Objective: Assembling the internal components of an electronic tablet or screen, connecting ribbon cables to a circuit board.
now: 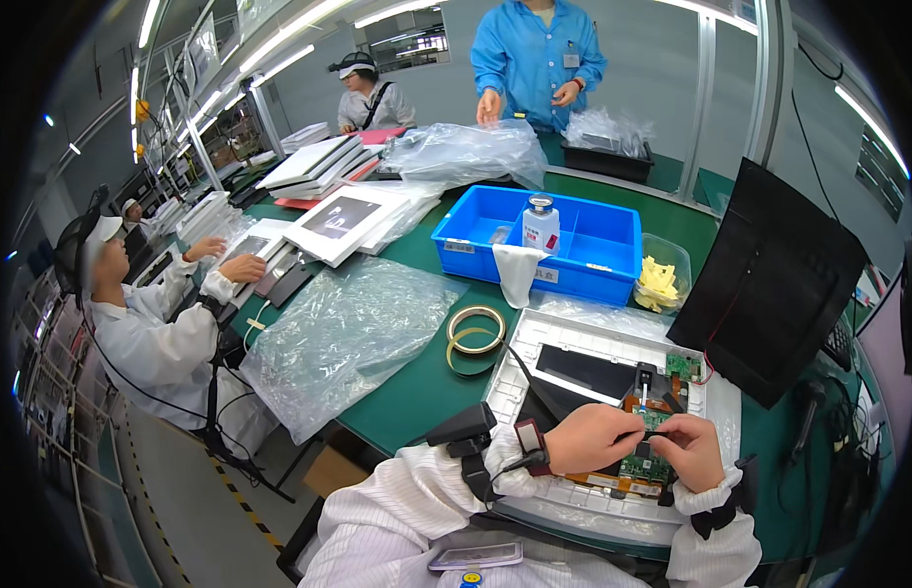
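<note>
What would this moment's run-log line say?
left hand: pinching thin black cable | right hand: pinching same cable | under hands: green circuit board in open white panel | nearby: tape rolls

The hands [644,441] hide most of the green circuit board [644,468].

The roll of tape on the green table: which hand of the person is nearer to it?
Left. The left hand lies below and right of the roll of tape, over the white tray; the right hand is farther right.
</note>
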Motion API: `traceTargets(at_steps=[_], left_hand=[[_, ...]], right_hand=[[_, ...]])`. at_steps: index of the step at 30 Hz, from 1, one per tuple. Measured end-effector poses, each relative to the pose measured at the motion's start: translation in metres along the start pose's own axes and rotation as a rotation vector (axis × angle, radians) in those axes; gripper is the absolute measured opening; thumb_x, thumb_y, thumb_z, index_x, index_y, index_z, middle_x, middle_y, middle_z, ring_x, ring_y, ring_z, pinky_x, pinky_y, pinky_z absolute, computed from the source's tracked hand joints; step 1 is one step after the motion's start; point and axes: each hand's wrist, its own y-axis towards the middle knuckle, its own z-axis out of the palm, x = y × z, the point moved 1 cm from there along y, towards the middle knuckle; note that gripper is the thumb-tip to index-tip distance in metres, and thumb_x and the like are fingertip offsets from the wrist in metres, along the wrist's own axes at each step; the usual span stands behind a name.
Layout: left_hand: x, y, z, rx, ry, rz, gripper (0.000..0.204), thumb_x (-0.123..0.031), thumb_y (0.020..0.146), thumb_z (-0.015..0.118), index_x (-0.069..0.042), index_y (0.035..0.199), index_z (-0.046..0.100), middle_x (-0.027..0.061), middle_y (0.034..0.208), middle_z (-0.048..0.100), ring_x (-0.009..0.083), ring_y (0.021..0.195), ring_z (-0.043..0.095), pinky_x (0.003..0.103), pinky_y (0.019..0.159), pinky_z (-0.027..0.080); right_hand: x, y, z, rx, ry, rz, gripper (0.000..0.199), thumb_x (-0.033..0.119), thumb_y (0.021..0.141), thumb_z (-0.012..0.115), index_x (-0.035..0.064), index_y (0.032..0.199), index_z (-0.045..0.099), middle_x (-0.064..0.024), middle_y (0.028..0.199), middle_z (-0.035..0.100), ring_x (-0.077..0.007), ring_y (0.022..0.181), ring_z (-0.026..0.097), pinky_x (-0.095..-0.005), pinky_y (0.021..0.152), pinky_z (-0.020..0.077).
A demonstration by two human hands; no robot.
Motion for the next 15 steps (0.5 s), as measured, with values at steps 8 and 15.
traceTargets(at_steps=[8, 15], left_hand=[[0.0035, 0.0014, -0.006, 0.001, 0.013, 0.005, 0.013, -0.013, 0.077, 0.049, -0.001, 0.073, 0.049, 0.0162, 0.059, 0.049, 0.0329, 0.056, 0.05, 0.038, 0.05, 0.037], [-0.0007, 0.0044, -0.0026, -0.014, -0.029, 0.046, 0.013, -0.012, 0.076, 0.05, 0.0, 0.071, 0.048, 0.0168, 0.059, 0.049, 0.0334, 0.057, 0.05, 0.038, 0.05, 0.037]], right_hand=[[0.0055, 0.0068, 0.0041, 0.018, 0.035, -0.028, 0.011, -0.001, 0.064, 0.064, -0.0042, 0.073, 0.059, -0.0073, 0.069, 0.056, -0.0108, 0.059, 0.053, -0.0202, 0.054, 0.0426], [0.0023, 0.0017, -0.0003, -0.012, 0.026, -0.017, 0.01, -0.001, 0.065, 0.063, -0.0045, 0.073, 0.058, -0.0072, 0.069, 0.056, -0.0108, 0.06, 0.054, -0.0207, 0.055, 0.0435]])
